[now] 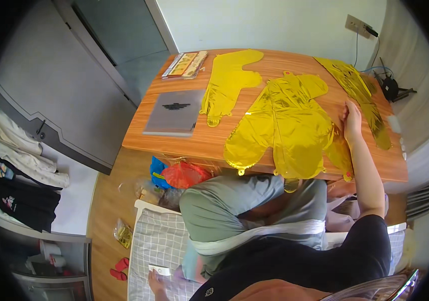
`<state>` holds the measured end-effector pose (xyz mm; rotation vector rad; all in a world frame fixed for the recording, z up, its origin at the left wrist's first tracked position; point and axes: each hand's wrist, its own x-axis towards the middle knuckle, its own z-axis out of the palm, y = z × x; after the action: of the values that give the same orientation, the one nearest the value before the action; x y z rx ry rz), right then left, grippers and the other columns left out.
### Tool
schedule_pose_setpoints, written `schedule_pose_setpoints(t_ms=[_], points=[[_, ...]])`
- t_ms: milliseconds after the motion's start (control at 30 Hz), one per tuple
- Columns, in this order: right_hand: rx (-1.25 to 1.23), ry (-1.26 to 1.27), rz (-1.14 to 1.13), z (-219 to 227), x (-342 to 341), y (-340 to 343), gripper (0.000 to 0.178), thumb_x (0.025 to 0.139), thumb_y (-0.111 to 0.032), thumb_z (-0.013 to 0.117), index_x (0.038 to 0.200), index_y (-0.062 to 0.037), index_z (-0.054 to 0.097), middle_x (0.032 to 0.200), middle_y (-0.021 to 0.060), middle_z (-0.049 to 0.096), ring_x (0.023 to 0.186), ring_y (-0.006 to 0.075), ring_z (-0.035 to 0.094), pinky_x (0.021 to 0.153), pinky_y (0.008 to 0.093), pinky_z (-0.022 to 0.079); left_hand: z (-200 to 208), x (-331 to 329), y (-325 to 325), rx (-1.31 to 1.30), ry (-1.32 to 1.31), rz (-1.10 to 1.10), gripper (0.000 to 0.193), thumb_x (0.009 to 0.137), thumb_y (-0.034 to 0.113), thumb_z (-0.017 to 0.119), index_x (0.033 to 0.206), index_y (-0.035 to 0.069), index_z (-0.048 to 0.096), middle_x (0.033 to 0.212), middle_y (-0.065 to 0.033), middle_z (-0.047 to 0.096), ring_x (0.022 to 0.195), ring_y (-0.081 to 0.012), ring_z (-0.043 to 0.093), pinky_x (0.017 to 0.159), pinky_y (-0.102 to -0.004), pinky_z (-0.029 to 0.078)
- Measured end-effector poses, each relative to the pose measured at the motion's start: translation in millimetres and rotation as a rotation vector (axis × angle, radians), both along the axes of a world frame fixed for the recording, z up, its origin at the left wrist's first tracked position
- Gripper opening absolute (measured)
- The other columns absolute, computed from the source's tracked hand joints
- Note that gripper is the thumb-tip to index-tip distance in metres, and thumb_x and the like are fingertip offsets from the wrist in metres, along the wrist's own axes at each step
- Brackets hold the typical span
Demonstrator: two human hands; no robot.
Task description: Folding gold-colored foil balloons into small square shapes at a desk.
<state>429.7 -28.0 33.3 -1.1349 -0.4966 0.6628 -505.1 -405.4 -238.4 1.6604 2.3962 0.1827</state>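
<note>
My right hand [352,120] rests on the table's right side with its fingers curled in, and no object shows in them. It lies between a large flat gold foil balloon [297,118] and a narrow gold foil strip [360,90]. The large balloon is creased, with several lobes and small tabs, and its lower end hangs over the front edge. My left hand [156,285] is low at the left, above the checked bedding, with its fingers closed at the end of a small white rectangular object [159,270]. Further left on the table lies another flat gold foil balloon [232,83].
A grey translucent folder [174,113] and printed booklets [187,65] lie at the table's left. A black router [390,89] with cables stands at the right edge. Red and blue bags [187,174] sit below the table. Red slippers [119,268] are on the floor.
</note>
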Motion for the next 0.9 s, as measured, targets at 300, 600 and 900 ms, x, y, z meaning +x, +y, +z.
schedule_pose_setpoints(t_ms=[300, 600, 900], points=[[-0.036, -0.014, -0.023, 2.0, -1.3, 0.5, 0.019, 0.104, -0.025, 0.063, 0.094, -0.0095, 0.065, 0.072, -0.0046, 0.047, 0.061, 0.0086, 0.043, 0.057, 0.0263, 0.036, 7.4, 4.4, 9.6, -0.169, 0.023, 0.025, 0.077, 0.08, 0.001, 0.063, 0.154, 0.014, 0.047, 0.158, -0.0262, 0.041, 0.146, -0.043, 0.039, 0.124, -0.0492, 0.032], [-0.026, 0.0, 0.006, 3.7, -2.4, -0.9, 0.018, 0.105, -0.024, 0.062, 0.094, -0.0093, 0.065, 0.072, -0.0046, 0.047, 0.062, 0.0083, 0.043, 0.057, 0.0264, 0.035, 3.4, -4.5, 6.8, -0.173, 0.01, -0.007, 0.082, 0.081, 0.009, 0.068, 0.158, 0.017, 0.04, 0.16, -0.0257, 0.04, 0.147, -0.0438, 0.037, 0.125, -0.0501, 0.029], [-0.079, -0.093, -0.023, 6.3, -4.3, 0.5, 0.024, 0.108, -0.027, 0.058, 0.097, -0.0074, 0.067, 0.074, -0.0042, 0.041, 0.064, 0.0091, 0.037, 0.059, 0.0276, 0.033, 10.8, -15.2, 9.2, -0.256, 0.036, -0.138, 0.085, 0.08, 0.017, 0.072, 0.158, 0.007, 0.039, 0.158, -0.0278, 0.041, 0.147, -0.0411, 0.039, 0.123, -0.0468, 0.033]])
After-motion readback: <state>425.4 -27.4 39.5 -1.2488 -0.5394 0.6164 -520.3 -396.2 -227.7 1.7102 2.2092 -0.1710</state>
